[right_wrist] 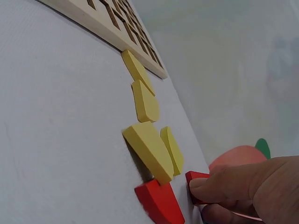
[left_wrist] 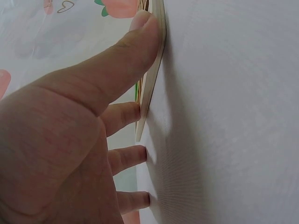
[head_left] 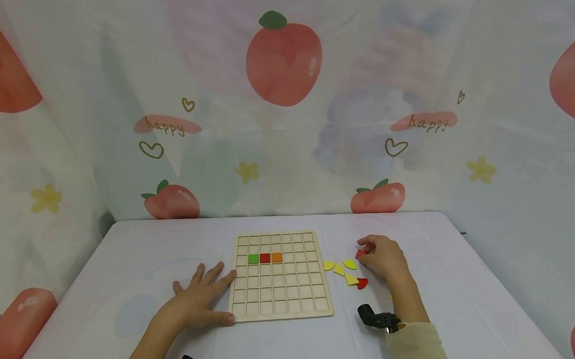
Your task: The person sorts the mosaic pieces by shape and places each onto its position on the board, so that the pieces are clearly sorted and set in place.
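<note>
A wooden grid board (head_left: 291, 294) lies on the white table. A green square (head_left: 254, 259), a red square (head_left: 265, 258) and an orange square (head_left: 277, 258) sit side by side in one of its rows. My left hand (head_left: 196, 301) spreads its fingers at the board's left side, with thumb and index finger touching the edge. To the right of the board, my right hand (head_left: 386, 259) pinches a small red piece (right_wrist: 196, 176) between thumb and fingers, low by the tabletop. A second red piece (right_wrist: 163, 204), curved on one side, lies nearby, partly under a yellow piece (right_wrist: 150, 151).
Several yellow pieces (head_left: 339, 270) are scattered between the board and my right hand. Black wrist-worn gear (head_left: 378, 318) shows by the right sleeve (head_left: 417, 344). A printed cloth backdrop (head_left: 286, 148) rises behind the table's far edge.
</note>
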Motion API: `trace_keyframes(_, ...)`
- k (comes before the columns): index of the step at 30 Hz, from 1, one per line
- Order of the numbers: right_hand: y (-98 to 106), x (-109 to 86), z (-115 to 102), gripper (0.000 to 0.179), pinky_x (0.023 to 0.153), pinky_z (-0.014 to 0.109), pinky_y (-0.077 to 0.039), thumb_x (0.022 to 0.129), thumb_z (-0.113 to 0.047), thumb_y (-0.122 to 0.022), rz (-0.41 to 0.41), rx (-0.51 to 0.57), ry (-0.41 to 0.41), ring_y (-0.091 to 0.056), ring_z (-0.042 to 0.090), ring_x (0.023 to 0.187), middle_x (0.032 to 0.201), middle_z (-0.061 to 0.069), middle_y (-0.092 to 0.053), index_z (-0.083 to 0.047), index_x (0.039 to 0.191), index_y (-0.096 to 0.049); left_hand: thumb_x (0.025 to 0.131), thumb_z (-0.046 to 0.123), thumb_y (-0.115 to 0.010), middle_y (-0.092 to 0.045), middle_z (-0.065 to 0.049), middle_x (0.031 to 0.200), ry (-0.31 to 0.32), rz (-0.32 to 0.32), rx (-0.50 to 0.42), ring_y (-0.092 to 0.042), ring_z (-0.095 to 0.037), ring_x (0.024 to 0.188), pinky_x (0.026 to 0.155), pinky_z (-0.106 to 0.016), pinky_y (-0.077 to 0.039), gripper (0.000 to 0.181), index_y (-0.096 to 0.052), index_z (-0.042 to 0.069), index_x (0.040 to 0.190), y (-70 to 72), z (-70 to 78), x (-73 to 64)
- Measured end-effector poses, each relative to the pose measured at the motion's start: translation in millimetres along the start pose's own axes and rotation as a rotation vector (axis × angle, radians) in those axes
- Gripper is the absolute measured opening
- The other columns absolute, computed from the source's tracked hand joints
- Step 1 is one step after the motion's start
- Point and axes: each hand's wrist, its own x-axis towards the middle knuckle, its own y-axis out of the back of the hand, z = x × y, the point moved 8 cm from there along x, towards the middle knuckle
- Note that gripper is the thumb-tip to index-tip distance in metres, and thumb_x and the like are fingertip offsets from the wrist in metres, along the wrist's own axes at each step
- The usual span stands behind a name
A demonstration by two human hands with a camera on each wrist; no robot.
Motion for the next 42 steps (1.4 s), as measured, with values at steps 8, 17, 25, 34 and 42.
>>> trace_keyframes(8,-1,-2.2,-2,0.026,0.075,0.040,-0.052,0.086,-0.012,-0.074,-0.002,-0.010,-0.008,-0.059,0.026,0.088,0.099,0.010,-0.068,-0.009,0.112,-0.074,0.066,0.068,-0.078,-0.025,-0.010,0.165,0.005,-0.007,0.000,-0.010,-0.054,0.148,0.089,-0.092,-0.007,0.103,-0.039,0.031,0.154,-0.6,-0.3,1.0)
trace_keyframes(17,0,-2.8,-6,0.023,0.076,0.041,-0.052,0.088,-0.010,-0.072,0.010,-0.010,0.032,-0.059,0.025,0.088,0.100,0.008,-0.070,-0.011,0.110,-0.075,0.066,0.069,-0.078,-0.025,-0.009,0.165,0.004,-0.002,0.007,-0.011,-0.055,0.148,0.089,-0.092,-0.007,0.103,-0.039,0.032,0.154,-0.4,-0.1,1.7)
trace_keyframes(25,0,-1.0,-7,0.022,0.074,0.036,-0.054,0.092,-0.011,-0.067,0.002,0.030,0.036,-0.059,0.026,0.094,0.103,0.008,-0.069,-0.010,0.112,-0.074,0.066,0.068,-0.078,-0.025,-0.009,0.165,0.008,-0.008,-0.001,-0.010,-0.054,0.148,0.089,-0.092,-0.006,0.103,-0.039,0.032,0.154,-0.9,-1.0,1.5)
trace_keyframes(34,1,-0.5,-15,0.022,0.074,0.034,-0.055,0.093,-0.012,-0.067,0.005,0.103,0.031,-0.061,0.025,0.094,0.101,0.006,-0.069,-0.010,0.113,-0.073,0.066,0.069,-0.077,-0.025,-0.008,0.165,0.014,-0.006,0.002,-0.009,-0.053,0.149,0.091,-0.091,-0.006,0.102,-0.039,0.033,0.154,-2.4,-1.9,1.3)
trace_keyframes(42,-2,-1.7,-26,0.020,0.079,0.034,-0.054,0.094,-0.011,-0.065,-0.023,0.139,0.053,-0.061,0.024,0.095,0.107,0.007,-0.072,-0.009,0.112,-0.074,0.066,0.069,-0.077,-0.025,-0.008,0.165,0.014,-0.008,0.003,-0.009,-0.052,0.149,0.092,-0.091,-0.006,0.102,-0.039,0.033,0.154,-2.7,-2.1,1.7)
